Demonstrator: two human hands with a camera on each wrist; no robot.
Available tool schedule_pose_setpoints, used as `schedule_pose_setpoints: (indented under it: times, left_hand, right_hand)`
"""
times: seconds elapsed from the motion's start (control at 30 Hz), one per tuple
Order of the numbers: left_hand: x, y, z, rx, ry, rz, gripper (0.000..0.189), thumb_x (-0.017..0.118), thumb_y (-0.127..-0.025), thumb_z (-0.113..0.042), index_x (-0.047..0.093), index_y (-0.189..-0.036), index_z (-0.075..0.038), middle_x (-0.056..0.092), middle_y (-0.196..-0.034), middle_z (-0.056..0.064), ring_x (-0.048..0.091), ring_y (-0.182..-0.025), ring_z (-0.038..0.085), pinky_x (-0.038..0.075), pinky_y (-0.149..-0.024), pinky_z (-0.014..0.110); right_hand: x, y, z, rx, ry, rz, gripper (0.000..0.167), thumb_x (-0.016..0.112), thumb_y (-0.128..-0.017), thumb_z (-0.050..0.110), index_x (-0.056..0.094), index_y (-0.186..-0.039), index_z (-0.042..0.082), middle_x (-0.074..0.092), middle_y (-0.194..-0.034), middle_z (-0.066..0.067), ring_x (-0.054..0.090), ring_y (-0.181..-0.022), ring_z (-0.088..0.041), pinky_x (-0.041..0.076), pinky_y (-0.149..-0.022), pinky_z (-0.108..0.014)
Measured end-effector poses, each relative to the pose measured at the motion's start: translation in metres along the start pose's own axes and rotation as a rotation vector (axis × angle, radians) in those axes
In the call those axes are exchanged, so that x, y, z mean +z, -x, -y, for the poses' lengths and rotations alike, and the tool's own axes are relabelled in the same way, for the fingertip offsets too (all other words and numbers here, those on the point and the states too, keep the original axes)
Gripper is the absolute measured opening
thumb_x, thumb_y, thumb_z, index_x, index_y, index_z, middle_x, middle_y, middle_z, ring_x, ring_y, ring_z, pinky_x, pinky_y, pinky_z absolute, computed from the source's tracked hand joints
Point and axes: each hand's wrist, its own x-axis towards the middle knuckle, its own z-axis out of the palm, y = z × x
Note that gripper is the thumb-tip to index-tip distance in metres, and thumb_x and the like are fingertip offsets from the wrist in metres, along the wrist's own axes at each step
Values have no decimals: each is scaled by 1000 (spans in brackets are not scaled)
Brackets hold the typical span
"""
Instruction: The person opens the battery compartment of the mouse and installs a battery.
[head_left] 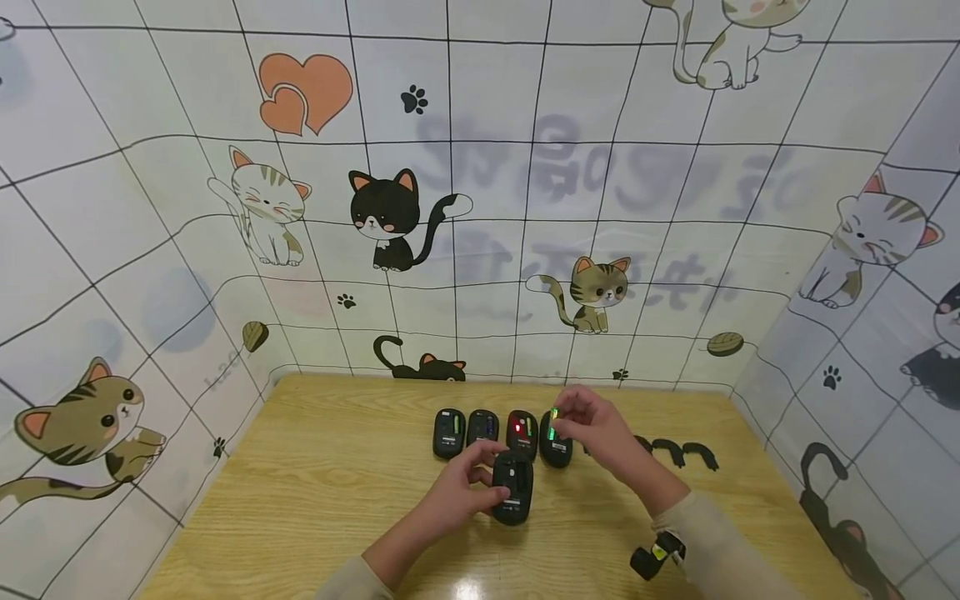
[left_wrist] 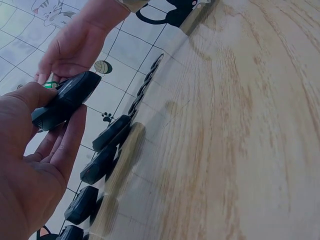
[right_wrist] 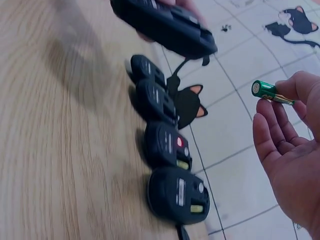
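Observation:
My left hand (head_left: 459, 487) holds a black computer mouse (head_left: 514, 505) by its sides, underside facing up, above the table. Between thumb and fingers, my right hand (head_left: 607, 433) pinches a small green and gold battery (right_wrist: 270, 92), raised above the right end of a row of mice. That row has a first mouse (head_left: 448, 435), a second mouse (head_left: 483, 425), a third mouse (head_left: 522, 440) with a red light lit, and a rightmost mouse (right_wrist: 170, 195), all bottom-up. In the right wrist view, batteries show inside the two nearest mice.
Several curved black covers (head_left: 701, 455) lie in a line to the right of the mice, partly behind my right arm. The wooden table (head_left: 300, 483) meets cat-printed sheeting (head_left: 495, 333) at the back and sides. A black wrist device (head_left: 648, 563) sits by my right sleeve.

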Motion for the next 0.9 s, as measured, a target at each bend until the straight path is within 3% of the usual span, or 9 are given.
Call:
schedule_pose_setpoints:
  times: [0.17,0.57,0.9]
  left_hand:
    - [0,-2,-1,-3,-4,2,57,83,-96,-3,62,-149,-13,63,-123,11,72,-100,26,68,-72,35]
    - [-2,-4,0,2,3,26,57,83,-98,-7,61,-150,-14,65,-126,12,72,-102,27,69,-73,37]
    - [0,-4,0,2,7,26,57,83,-97,-6,61,-149,-15,66,-127,11,72,-101,24,69,-73,39]
  right_hand:
    - [10,6,11,-51,27,30,21,77,-103,5,65,-121,3,70,-108,-15,70,-93,-20,62,-78,-32]
    - [29,13,22,-76,62,113,20,77,-105,8,65,-118,-1,67,-100,-12,65,-85,-21,57,-70,-31]
    - [38,17,22,-40,66,135,14,77,-105,9,66,-114,8,65,-96,-7,61,-81,-17,53,-67,-28]
